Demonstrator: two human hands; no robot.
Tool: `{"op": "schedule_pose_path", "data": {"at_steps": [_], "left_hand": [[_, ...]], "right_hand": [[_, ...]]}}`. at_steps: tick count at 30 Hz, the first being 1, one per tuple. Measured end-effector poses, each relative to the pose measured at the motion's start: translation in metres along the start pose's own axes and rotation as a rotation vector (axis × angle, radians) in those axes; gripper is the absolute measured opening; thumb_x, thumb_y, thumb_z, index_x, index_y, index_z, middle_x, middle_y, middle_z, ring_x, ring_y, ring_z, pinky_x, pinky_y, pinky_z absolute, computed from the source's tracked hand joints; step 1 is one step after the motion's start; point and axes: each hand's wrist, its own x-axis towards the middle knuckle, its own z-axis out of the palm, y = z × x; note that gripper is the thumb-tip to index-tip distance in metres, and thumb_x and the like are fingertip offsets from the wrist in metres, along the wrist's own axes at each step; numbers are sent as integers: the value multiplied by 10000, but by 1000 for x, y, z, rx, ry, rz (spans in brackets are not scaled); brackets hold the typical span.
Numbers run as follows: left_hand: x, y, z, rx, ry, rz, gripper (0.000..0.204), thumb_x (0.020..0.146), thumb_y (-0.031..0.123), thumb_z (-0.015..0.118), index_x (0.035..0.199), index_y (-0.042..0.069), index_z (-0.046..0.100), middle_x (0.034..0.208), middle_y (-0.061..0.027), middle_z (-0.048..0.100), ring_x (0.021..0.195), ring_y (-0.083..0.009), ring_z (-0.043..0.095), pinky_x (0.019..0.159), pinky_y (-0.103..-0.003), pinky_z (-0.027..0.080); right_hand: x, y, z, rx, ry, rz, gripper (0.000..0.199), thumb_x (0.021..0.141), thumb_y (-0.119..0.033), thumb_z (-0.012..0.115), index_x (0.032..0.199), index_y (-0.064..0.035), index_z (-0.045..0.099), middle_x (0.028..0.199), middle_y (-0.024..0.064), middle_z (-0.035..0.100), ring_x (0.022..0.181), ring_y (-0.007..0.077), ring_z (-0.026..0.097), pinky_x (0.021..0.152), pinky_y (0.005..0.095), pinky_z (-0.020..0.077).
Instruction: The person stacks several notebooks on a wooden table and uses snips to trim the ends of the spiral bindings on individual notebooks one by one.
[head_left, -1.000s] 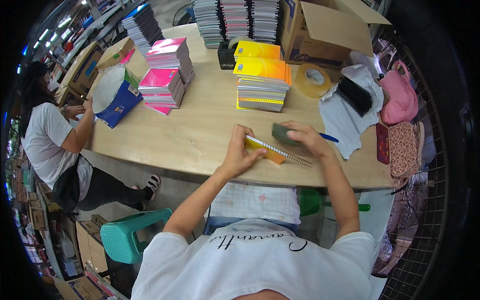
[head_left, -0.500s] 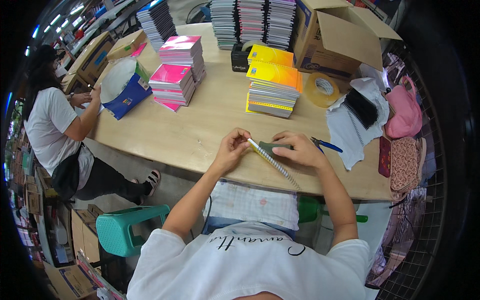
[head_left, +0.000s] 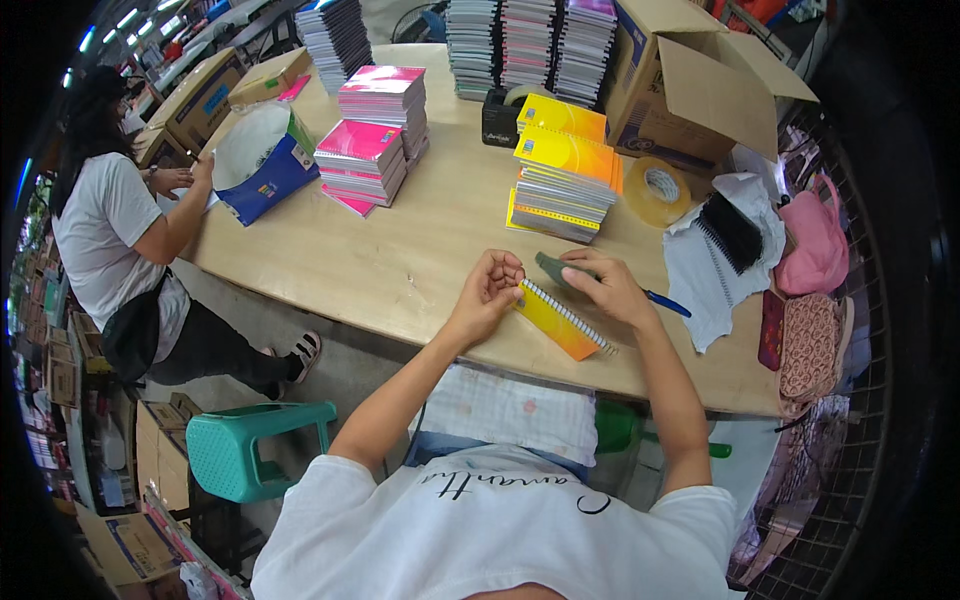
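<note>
My left hand point(head_left: 490, 295) pinches the upper left corner of a small yellow-orange spiral notebook point(head_left: 556, 326), tilted over the table's near edge. Its wire coil runs along the right side, and loose wire sticks out past the lower end. Between the thumb and fingers of my right hand point(head_left: 614, 288) is a dark green, flat, cloth-like piece point(head_left: 552, 268), just above the coil; its exact kind is unclear. A blue-handled tool point(head_left: 668, 303) lies beyond the right hand, which hides its other end.
Stacked yellow notebooks point(head_left: 565, 180) and pink notebooks point(head_left: 365, 150) stand farther back, with a tape roll point(head_left: 657, 192), a tape dispenser point(head_left: 500, 118) and an open carton point(head_left: 715, 90). A black brush point(head_left: 732, 232) rests on white cloth at right. Another person point(head_left: 120, 230) works at left.
The notebook has turned from nearly edge-on to show its yellow cover. My right hand has lifted the green piece away from the coil, up and to the right. The view has shifted slightly.
</note>
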Motion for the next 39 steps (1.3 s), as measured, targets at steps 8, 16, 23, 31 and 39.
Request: {"op": "schedule_pose_path", "data": {"at_steps": [8, 16, 23, 31, 39], "left_hand": [[-8, 22, 5, -36, 111, -75, 636, 856, -83, 565, 1405, 101, 302, 1023, -76, 597, 956, -131, 588, 878, -270, 465], [-17, 59, 22, 20, 75, -101, 786, 859, -88, 528, 1507, 132, 143, 1085, -146, 646, 1008, -147, 609, 901, -284, 465], [-18, 75, 28, 46, 1, -112, 852, 842, -109, 517, 1526, 149, 80, 1129, -176, 646, 1070, -167, 606, 911, -281, 463], [-21, 82, 27, 67, 23, -120, 862, 840, -134, 511, 1526, 148, 71, 1152, -205, 635, 1048, -170, 616, 866, -260, 484], [-29, 79, 35, 167, 115, -99, 824, 824, -149, 493, 1512, 136, 138, 1136, -166, 644, 1041, -157, 613, 854, -254, 484]], "right_hand": [[-107, 69, -16, -817, 495, 339, 637, 829, -353, 674, 1310, 1, 453, 1314, 179, 464, 1255, 356, 397, 1062, 493, 297], [-85, 6, -29, -531, 585, 51, 395, 829, -271, 671, 1148, -58, 577, 1066, 129, 552, 1046, 335, 519, 1012, 543, 326], [-34, -100, -31, -961, 343, -599, 400, 697, -267, 738, 1052, -113, 635, 1046, 44, 565, 1055, 205, 550, 1067, 529, 298], [-17, -102, -25, -1132, 329, -890, 201, 768, -196, 593, 945, -116, 642, 920, 5, 571, 982, 147, 560, 1050, 498, 332], [-35, -100, -16, -496, -65, -75, 267, 840, -271, 651, 999, -57, 664, 886, 148, 629, 775, 299, 627, 745, 418, 504]]}}
